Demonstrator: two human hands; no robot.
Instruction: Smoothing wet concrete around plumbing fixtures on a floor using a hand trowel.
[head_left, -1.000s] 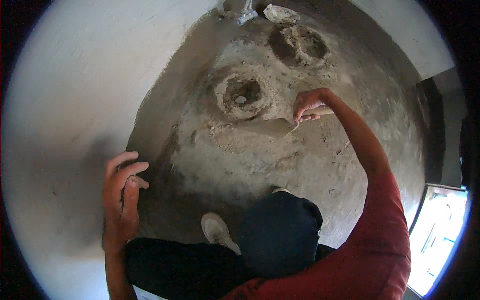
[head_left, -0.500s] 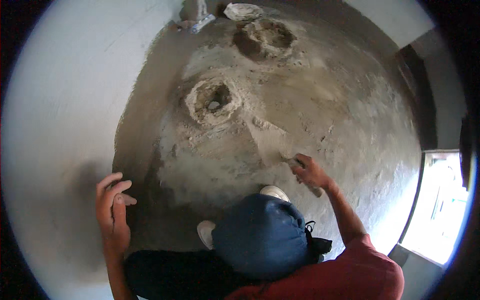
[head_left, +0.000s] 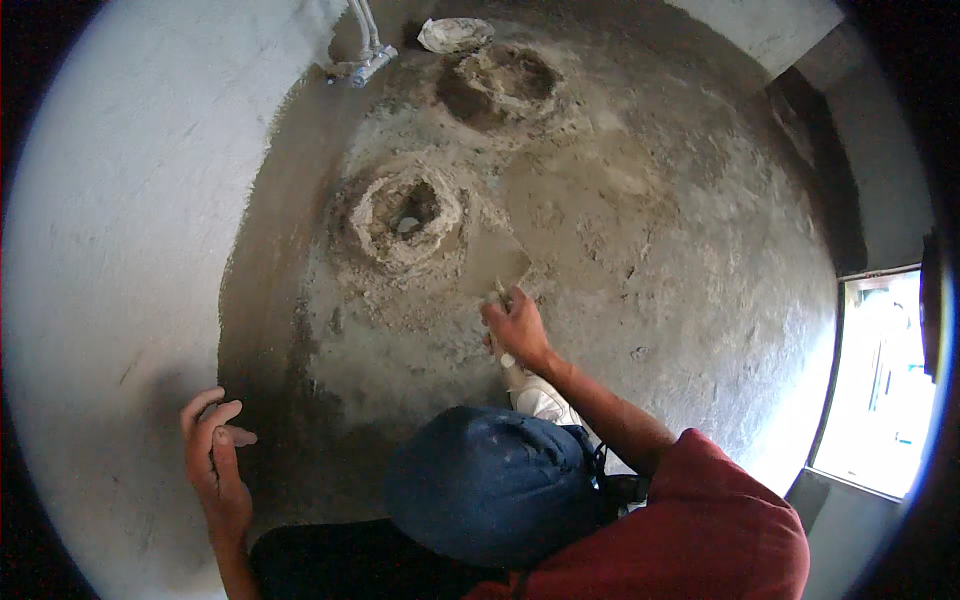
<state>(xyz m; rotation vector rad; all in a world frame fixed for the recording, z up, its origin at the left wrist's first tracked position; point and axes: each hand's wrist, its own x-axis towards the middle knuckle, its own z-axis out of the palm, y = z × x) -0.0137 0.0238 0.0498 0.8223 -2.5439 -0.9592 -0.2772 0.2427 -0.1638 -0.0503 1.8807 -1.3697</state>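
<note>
My right hand [head_left: 515, 328] grips the handle of a trowel, fingers wrapped round it. The flat trowel blade [head_left: 497, 262] lies low against the grey mortar, just right of the nearer ring of rough mortar [head_left: 452, 205], which surrounds a hole in the floor. A small pale spot shows inside that hole. At the lower left, my left hand [head_left: 218, 455] holds nothing; its dusty fingers are loosely bent and apart, close to the white wall [head_left: 120, 270].
Farther back is a second mortar ring [head_left: 545, 100] round a hole, with a crumpled pale bag [head_left: 455, 35] behind it. Pipes with a metal fitting [head_left: 375, 65] stand by the left wall. My white shoe [head_left: 545, 400] is below my right forearm. A bright opening [head_left: 868, 385] is at right.
My right hand has swept the trowel left and away from me, toward the nearer ring. My left hand has stayed beside the wall, sitting slightly lower in view. The view has shifted a little.
</note>
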